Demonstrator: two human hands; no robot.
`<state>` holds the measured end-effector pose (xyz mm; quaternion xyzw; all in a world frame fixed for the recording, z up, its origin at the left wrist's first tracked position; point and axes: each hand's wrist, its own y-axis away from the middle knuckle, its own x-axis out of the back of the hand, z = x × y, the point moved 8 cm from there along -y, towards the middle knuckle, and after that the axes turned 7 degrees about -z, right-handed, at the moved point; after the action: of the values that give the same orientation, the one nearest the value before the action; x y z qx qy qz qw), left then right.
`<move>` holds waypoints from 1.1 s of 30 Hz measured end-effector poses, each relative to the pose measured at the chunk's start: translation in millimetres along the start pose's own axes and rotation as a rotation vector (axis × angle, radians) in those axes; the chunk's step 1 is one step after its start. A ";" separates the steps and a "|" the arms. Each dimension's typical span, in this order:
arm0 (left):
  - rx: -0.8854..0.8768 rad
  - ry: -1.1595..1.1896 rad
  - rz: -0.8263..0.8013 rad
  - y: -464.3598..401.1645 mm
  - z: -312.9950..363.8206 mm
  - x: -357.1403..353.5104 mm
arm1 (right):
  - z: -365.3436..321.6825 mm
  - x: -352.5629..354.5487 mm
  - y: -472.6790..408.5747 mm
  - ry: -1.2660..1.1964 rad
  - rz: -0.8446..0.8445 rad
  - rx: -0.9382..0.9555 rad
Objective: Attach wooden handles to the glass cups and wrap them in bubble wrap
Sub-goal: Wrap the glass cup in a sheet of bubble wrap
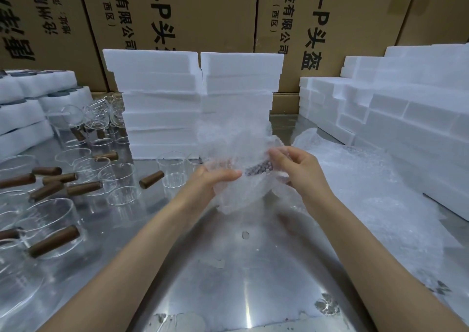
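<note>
1. Both hands hold a bundle of bubble wrap [236,179] in the air, in front of the twin foam stacks [195,98] and above the steel table [228,268]. Left hand [215,179] clasps the bundle's left side, fingers laid across it; right hand [294,166] pinches the upper right edge of the film
2. A dark brown patch [258,170] shows through the wrap between the hands — judged to be a wooden handle, so a cup is probably inside; step in hand looks like closing the wrap
3. Left of the foam stacks: bare glass cups [172,171], loose wooden handles [151,179] and cups with handles fitted [50,237]. Right of the stacks: a spread of loose bubble wrap [355,179]
4. Risks: the film is slack at the bottom, so the cup could slide out if either grasp eases; a lowered elbow could knock the crowded glassware
5. Unclear — the cup's glass body cannot be made out through the film; how many layers are on is not readable; cups at the left edge are cut off
</note>
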<state>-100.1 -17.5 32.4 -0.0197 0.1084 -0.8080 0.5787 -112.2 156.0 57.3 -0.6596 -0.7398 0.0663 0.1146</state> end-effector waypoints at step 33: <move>-0.039 -0.081 0.347 6.6 -7.7 4.5 | -25.4 -52.6 21.0 0.520 -0.154 0.358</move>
<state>-96.7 -22.6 23.2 -0.0446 0.1023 -0.6923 0.7129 -80.1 105.1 72.2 -0.5658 -0.7102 0.0157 0.4186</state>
